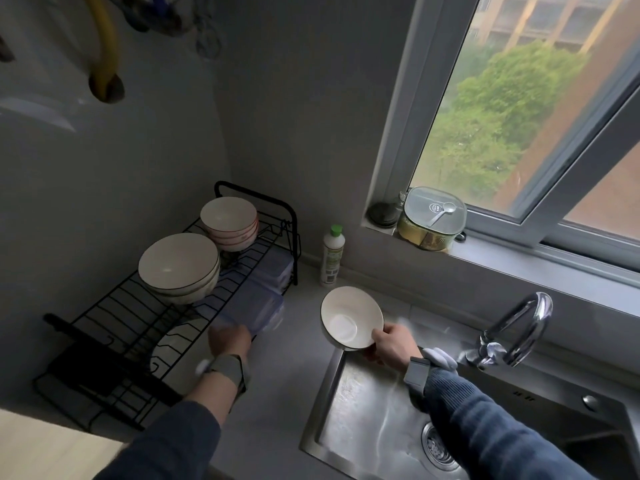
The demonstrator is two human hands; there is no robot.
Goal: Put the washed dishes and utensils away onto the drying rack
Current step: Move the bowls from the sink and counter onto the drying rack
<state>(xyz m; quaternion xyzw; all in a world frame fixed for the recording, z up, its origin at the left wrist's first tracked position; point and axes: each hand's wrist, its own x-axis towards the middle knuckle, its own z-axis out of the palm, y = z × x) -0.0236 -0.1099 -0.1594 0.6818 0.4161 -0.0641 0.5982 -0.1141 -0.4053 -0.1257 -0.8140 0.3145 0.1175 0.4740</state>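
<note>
My right hand (389, 344) grips the rim of a white bowl (349, 317) with a dark edge, holding it tilted above the left corner of the steel sink (349, 410). A black wire drying rack (138, 323) stands on the counter to the left. On its top tier sit a stack of wide white bowls (178, 266) and a stack of red-striped bowls (229, 220). My left hand (229, 341) is at the rack's near right edge, blurred, its fingers curled by a translucent blue-tinted container (252, 306); whether it grips the container is unclear.
A white detergent bottle (333, 256) with a green cap stands against the wall behind the bowl. A chrome tap (516, 330) rises right of the sink. A lidded glass container (431, 218) sits on the window sill. Grey counter (294, 358) lies between rack and sink.
</note>
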